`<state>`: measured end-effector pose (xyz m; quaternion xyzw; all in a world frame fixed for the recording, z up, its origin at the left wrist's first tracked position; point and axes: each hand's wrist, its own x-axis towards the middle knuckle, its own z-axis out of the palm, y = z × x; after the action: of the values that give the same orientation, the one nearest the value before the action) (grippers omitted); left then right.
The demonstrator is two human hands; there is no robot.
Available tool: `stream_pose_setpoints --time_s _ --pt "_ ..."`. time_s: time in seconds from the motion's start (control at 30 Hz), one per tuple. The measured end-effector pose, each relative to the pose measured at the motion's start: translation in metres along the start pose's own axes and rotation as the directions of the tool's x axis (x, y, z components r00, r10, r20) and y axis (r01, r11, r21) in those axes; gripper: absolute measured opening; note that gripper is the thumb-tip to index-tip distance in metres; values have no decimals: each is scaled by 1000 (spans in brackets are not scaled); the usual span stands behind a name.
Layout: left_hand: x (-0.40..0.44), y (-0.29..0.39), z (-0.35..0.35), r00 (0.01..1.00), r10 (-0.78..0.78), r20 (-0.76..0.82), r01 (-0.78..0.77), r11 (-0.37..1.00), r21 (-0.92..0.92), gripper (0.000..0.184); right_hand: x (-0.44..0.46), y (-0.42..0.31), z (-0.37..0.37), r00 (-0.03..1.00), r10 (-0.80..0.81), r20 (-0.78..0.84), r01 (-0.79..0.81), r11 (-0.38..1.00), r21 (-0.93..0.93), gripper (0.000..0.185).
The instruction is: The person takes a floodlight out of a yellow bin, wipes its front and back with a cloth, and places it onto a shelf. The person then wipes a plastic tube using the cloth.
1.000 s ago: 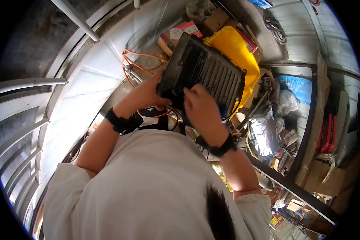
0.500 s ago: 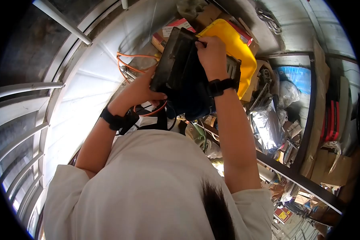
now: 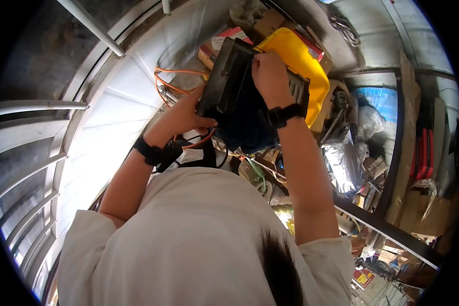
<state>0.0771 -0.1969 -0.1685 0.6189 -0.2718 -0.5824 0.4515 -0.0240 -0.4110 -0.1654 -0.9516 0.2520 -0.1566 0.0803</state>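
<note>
A dark, ribbed plastic case [image 3: 220, 76] is held up in front of me, tilted, with a dark blue cloth-like mass [image 3: 247, 122] hanging at its lower side. My left hand [image 3: 191, 113] grips the case's lower left corner, thumb along the near edge. At the upper edge, my right hand [image 3: 271, 76] has its fingers pinched together; whatever lies between them is hidden. Its forearm covers part of the ribbed section. Behind the case is a yellow plastic piece [image 3: 316, 84].
Orange cable [image 3: 181, 70] loops left of the case beside the white wall panel [image 3: 104, 127]. Cardboard boxes [image 3: 232, 35] lie beyond. On the right are a silver bag [image 3: 346, 166], clear plastic [image 3: 371, 122], a dark metal frame bar [image 3: 387, 234] and mixed clutter.
My right hand has moved from the middle of the case up to its far edge. The dark blue mass now shows below the case, and the ribbed part is more covered. My left hand keeps its grip.
</note>
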Motion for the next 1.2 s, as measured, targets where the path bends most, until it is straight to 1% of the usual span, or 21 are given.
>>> stream_pose_setpoints --time_s 0.03,0.1,0.17,0.27,0.37,0.43,0.53,0.57,0.63,0.67,0.77,0.87,0.97,1.03,1.1,1.17,1.2 --pt "0 0 1 1000 -1 1 1 1000 -8 92 -7 -3 -4 1000 6 26 -6 1000 14 13" --pt "1 -2 3 1000 -8 2 8 1000 -6 92 -30 -17 -16 997 5 82 -8 999 41 19" --pt "2 -3 2 1000 -2 2 3 1000 -17 91 -55 -37 -29 991 -11 136 4 999 53 19" --pt "1 -1 1 1000 9 7 -9 999 -37 91 -86 -59 -37 987 31 160 -53 989 136 24" --pt "2 2 1 1000 3 11 -3 999 -41 91 -105 -69 -39 985 72 156 -101 978 183 27" --pt "4 -2 1 1000 8 26 -7 999 -48 91 -108 -69 -37 991 79 113 -100 975 200 25" --pt "0 7 2 999 -39 -19 41 996 82 91 -100 -67 -30 992 111 63 -122 968 221 25" --pt "2 4 2 999 -30 -14 31 997 66 90 -97 -66 -28 991 122 49 -130 965 228 25" --pt "8 -1 -2 1000 -8 -9 9 999 41 89 -99 -66 -28 994 82 67 -93 977 190 23" --pt "7 -2 -2 1000 -25 -8 25 999 38 90 -101 -67 -29 995 63 76 -76 982 172 22" --pt "6 2 -1 999 -48 -8 48 998 36 91 -118 -67 -44 985 -8 173 -26 981 191 22" --pt "8 -2 0 1000 -28 -10 28 999 36 88 -126 -63 -62 957 -5 290 -60 974 216 20" --pt "7 -5 -2 1000 -21 -16 22 999 23 88 -118 -44 -82 980 76 186 -135 934 331 18" --pt "5 0 -1 1000 -18 -16 19 1000 22 88 -101 -39 -106 970 218 106 -242 886 395 16" --pt "4 5 -1 1000 -22 -9 23 998 62 88 -77 -36 -129 931 363 20 -344 863 371 16" --pt "5 6 1 1000 -31 0 31 996 80 87 -48 -28 -135 888 452 -86 -389 838 383 18" --pt "7 4 0 999 -39 3 38 996 80 87 -33 -16 -121 885 442 -146 -332 819 468 20"
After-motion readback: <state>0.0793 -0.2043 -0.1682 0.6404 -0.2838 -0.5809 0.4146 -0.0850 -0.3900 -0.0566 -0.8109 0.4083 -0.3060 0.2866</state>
